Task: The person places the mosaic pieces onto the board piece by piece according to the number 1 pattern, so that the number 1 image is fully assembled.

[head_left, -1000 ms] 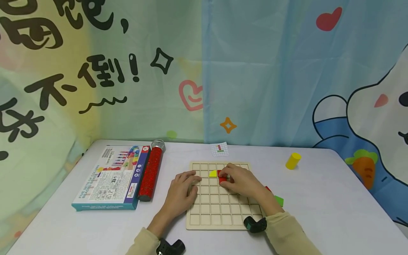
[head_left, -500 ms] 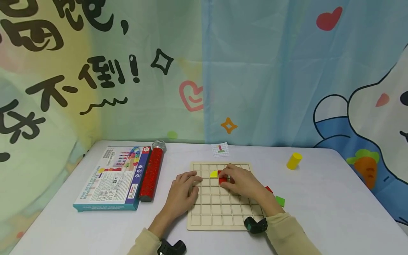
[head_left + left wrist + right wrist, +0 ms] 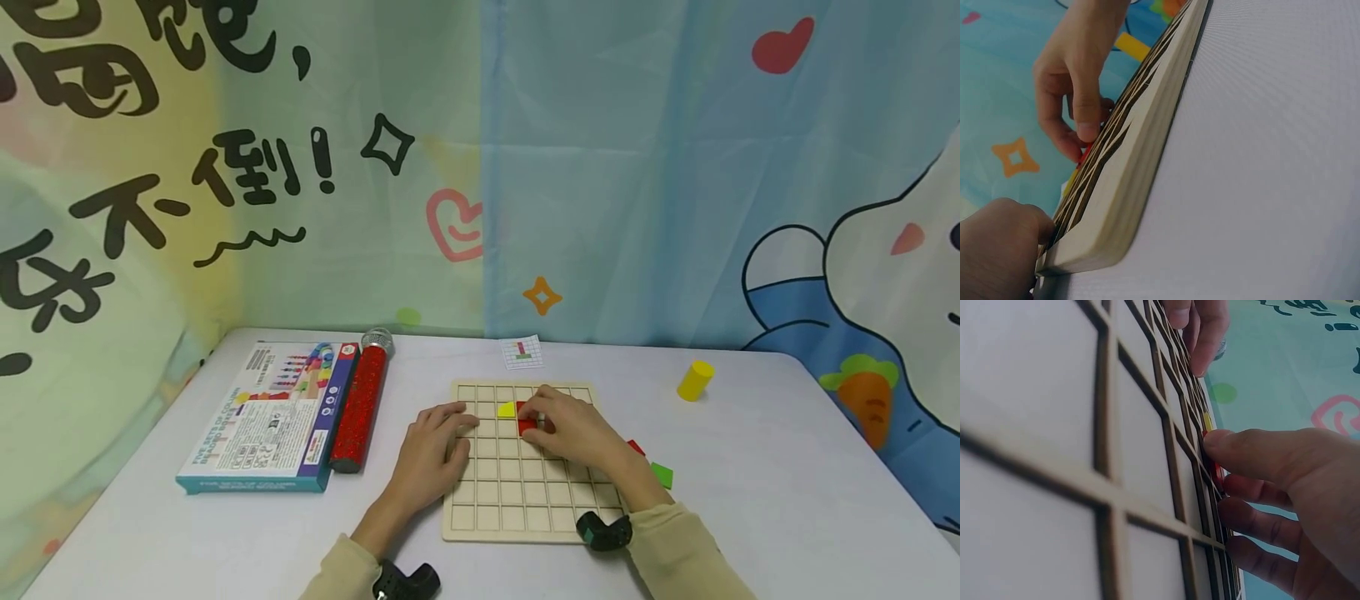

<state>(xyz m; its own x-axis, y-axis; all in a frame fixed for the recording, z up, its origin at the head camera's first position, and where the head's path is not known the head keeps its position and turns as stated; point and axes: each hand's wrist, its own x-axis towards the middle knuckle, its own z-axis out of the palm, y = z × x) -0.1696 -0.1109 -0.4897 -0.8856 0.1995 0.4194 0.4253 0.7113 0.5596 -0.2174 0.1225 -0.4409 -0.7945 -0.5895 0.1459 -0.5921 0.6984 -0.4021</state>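
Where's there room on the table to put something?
Bare table lies right of the green piece, in front of the box, and between the paper card and yellow cylinder. It's crowded where the box and microphone lie side by side, and on the board around the right hand and red piece.

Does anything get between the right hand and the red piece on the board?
Nothing visible does: the right hand already touches the red piece on the grid board. The yellow piece lies to the left, not between them.
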